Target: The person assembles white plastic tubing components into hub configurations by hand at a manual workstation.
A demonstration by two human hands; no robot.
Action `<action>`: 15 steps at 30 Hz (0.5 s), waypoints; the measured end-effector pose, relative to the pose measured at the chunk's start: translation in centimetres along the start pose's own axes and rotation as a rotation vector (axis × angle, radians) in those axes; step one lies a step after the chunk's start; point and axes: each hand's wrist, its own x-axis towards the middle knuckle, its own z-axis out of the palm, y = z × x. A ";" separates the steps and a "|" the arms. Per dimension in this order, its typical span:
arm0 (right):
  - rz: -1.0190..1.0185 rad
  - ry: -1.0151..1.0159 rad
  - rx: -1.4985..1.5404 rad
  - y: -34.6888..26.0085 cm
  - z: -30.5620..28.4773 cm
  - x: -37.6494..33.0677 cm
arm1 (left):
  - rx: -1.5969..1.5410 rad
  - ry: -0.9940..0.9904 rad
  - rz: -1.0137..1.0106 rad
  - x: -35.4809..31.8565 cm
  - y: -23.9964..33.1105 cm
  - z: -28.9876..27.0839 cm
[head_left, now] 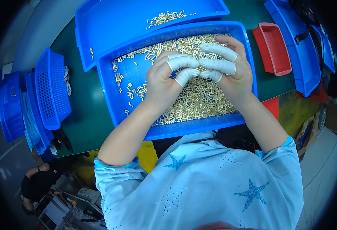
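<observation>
White finger cots cover several fingertips of my left hand and my right hand. The two hands meet above a blue tray, fingertips pinched together and almost touching. Between them sit a few small brass-coloured metal pieces, mostly hidden by the fingers; both hands grip these. Beneath, the tray holds a thick layer of similar small spool-shaped brass pieces, heaped on the right and scattered thinly toward the left.
Behind stands another blue tray with a small brass pile. To the right are a red bin and a long blue tray. Blue perforated baskets stand at left on the green table. Another person is at lower left.
</observation>
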 end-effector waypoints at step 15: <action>-0.054 0.074 -0.091 -0.4 0.0 0.4 | -0.228 0.025 -0.205 -0.4 0.4 0.7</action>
